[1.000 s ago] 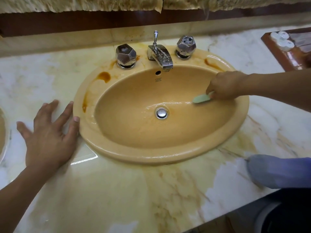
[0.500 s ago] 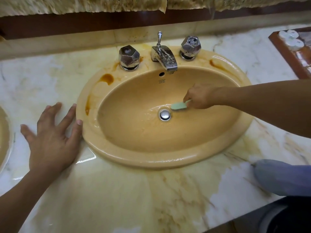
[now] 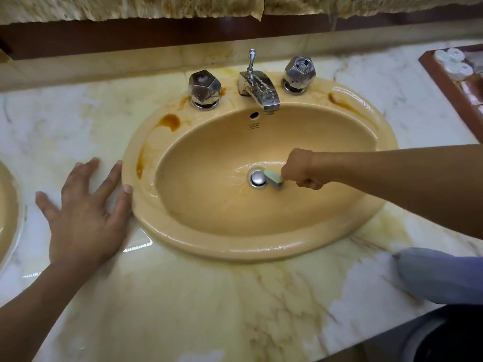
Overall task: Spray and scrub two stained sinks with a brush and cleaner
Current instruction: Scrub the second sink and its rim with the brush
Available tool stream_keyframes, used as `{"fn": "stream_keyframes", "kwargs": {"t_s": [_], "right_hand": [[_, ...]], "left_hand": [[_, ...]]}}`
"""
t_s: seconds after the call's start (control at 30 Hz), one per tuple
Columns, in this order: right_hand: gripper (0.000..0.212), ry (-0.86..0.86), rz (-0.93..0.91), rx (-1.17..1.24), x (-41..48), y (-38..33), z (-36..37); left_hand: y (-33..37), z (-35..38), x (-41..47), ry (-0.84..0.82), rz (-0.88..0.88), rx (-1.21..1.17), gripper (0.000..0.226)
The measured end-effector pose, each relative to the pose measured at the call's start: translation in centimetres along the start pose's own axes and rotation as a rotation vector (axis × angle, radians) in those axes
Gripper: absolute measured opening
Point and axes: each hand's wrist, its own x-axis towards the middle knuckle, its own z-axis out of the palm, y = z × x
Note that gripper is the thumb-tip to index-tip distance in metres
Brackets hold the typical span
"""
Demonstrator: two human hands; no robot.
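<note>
- The sink (image 3: pixel 214 246) is an oval basin of glossy tan ceramic with a broad rolled rim, set into a polished marble counter (image 3: pixel 183 309), white with yellow-brown veins.
- Rust-orange stains mark the rim: 1 blotch (image 3: pixel 171 121) at the back left, 1 streak (image 3: pixel 140 165) down the left side and 1 streak (image 3: pixel 339 100) at the back right.
- Chrome fittings stand along the back: 2 faceted knobs, left (image 3: pixel 203 88) and right (image 3: pixel 299 73), with an angular spout (image 3: pixel 261 90) between them, spotted with droplets.
- A round chrome drain (image 3: pixel 257 178) sits at the basin bottom, where the surface looks wet.
- The left hand (image 3: pixel 83 212) lies flat on the counter with its fingers spread, the grip apart, its 2 rightmost fingertips against the rim.
- A second sink (image 3: pixel 7 210) shows at the left edge. A wooden tray (image 3: pixel 449 82) with small white-capped bottles (image 3: pixel 454 61) sits at the far right, and blue-grey fabric (image 3: pixel 439 275) lies at the near right (what it is I cannot tell).
- The right hand (image 3: pixel 300 169) reaches in over the right rim, its grip clamped on the brush (image 3: pixel 273 178) and hiding the handle.
- The brush's pale green head lies at the basin bottom, just beside the drain on its right; its long axis runs roughly left to right, head towards the drain.
</note>
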Motion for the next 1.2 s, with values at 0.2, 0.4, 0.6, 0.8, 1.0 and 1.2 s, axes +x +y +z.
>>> {"fn": "stream_keyframes", "kwargs": {"t_s": [0.2,0.4,0.6,0.8,1.0,1.2], "right_hand": [[0.021,0.121,-0.021,0.120,-0.3,-0.8,-0.2],[0.020,0.007,-0.009,0.032,-0.6,0.0,0.6],[0.026,0.052,-0.178,-0.246,-1.6,0.0,1.0],[0.032,0.025,-0.432,-0.368,-2.4,-1.3,1.9],[0.032,0.185,-0.405,-0.265,-1.6,-3.5,3.1],[0.031,-0.058,-0.339,-0.488,-2.2,1.1,0.2]], "left_hand": [[-0.2,0.1,0.0,-0.009,0.004,0.013,0.066],[-0.1,0.0,0.0,-0.006,0.008,0.010,0.065],[-0.2,0.1,0.0,0.003,0.017,0.018,0.062],[-0.3,0.2,0.0,0.001,0.005,0.028,0.062],[-0.3,0.3,0.0,-0.001,0.006,0.026,0.061],[-0.2,0.2,0.0,0.003,0.004,0.014,0.060]]}}
